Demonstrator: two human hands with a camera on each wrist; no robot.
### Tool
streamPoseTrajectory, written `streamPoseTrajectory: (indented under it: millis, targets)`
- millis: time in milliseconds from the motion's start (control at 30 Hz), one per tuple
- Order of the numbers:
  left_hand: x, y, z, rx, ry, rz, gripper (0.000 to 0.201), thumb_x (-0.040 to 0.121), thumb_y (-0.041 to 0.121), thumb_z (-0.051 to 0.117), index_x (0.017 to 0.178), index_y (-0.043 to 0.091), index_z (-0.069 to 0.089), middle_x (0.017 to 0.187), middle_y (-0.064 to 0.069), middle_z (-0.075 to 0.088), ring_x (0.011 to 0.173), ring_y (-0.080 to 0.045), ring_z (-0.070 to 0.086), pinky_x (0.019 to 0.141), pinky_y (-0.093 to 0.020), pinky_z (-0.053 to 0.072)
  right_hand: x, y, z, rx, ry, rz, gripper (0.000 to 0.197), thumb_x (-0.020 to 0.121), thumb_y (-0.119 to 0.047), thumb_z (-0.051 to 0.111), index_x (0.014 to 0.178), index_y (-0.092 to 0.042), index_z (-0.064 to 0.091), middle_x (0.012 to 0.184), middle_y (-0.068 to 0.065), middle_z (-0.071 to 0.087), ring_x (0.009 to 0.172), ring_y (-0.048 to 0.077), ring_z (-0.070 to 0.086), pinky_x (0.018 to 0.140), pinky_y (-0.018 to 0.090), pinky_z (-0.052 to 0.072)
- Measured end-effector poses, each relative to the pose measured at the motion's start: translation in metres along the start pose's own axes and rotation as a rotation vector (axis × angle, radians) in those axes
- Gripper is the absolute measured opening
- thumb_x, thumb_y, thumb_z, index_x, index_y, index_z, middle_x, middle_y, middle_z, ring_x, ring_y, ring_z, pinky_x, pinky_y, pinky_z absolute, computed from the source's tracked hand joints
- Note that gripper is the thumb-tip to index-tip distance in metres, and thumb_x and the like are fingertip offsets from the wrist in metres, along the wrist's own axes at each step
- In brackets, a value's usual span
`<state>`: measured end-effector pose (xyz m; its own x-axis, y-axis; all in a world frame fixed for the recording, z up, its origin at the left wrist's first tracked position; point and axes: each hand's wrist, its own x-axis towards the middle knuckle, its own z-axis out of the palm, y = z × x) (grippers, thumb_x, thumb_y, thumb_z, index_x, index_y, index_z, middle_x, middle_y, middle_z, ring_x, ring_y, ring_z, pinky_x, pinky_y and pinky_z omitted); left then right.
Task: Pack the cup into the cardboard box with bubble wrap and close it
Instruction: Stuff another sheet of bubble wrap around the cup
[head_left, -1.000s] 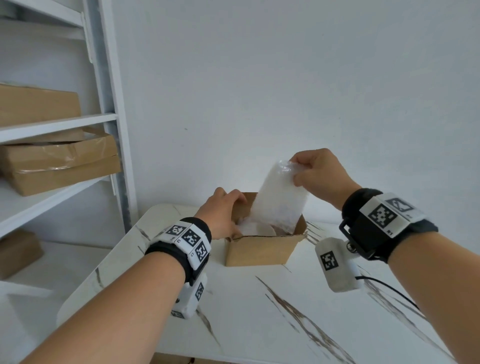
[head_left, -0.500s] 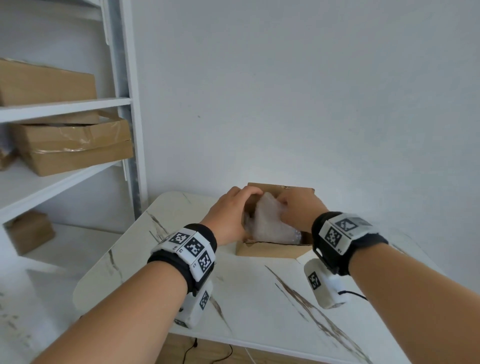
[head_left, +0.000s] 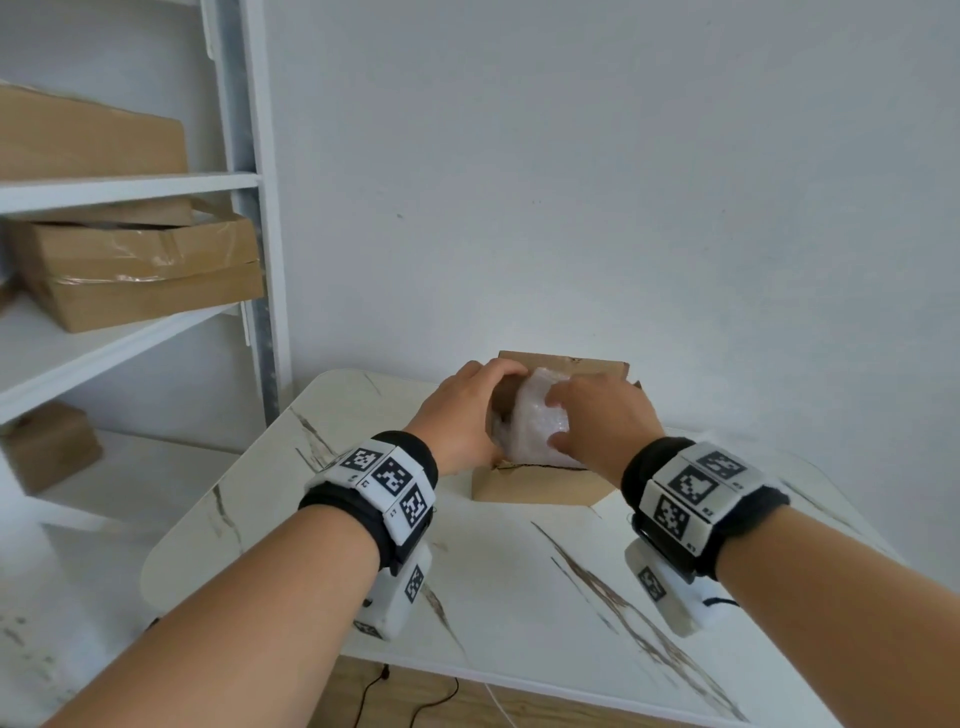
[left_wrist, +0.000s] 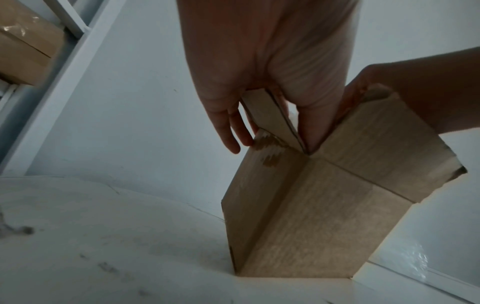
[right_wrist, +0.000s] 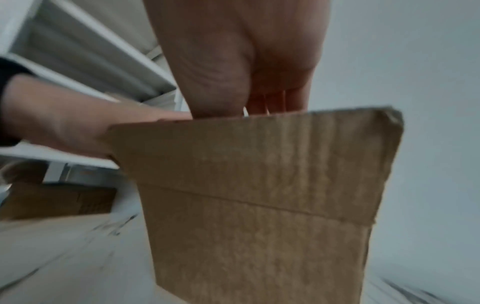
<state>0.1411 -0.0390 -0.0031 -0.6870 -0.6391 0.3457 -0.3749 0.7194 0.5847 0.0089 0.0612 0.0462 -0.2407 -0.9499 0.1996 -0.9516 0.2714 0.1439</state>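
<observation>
In the cardboard box (head_left: 535, 491), bubble wrap (head_left: 535, 421)

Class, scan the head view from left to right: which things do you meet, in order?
taped box → shelf post → left hand → bubble wrap → right hand

1. I read this as a storeroom or packing room.
2. White metal shelving (head_left: 254, 218) at my 10 o'clock, holding taped brown cartons (head_left: 140, 270).
3. Marble-look table (head_left: 519, 597) at 12 o'clock, against a plain white wall (head_left: 571, 182).
</observation>
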Motion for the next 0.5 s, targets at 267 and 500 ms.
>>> streamPoseTrajectory:
  millis: [267,500]
  targets:
    - [-0.003,0.000,0.003,0.005,0.006,-0.009,0.083,0.064,0.020,0.080,0.134,0.036,0.038,0.126,0.000,0.046,0.115,-0.019,0.050,0.095,-0.029,0.045,0.013,-0.007,0.011,-0.179,-0.288,-0.049,0.031,0.088,-0.014,0.057,0.118,-0.008,0.059,0.116,0.007,0.066,0.108,0.025,0.062,0.087,0.030,0.048]
    - [-0.005,-0.001,0.004,-0.024,0.010,0.000,0.078,0.066,0.016,0.079,0.133,0.035,0.042,0.125,0.000,0.046,0.116,-0.020,0.050,0.097,-0.033,0.046,0.017,0.000,0.005,-0.024,-0.369,-0.080,0.045,0.089,-0.020,0.059,0.131,-0.008,0.049,0.126,0.014,0.057,0.115,0.031,0.056,0.092,0.035,0.045]
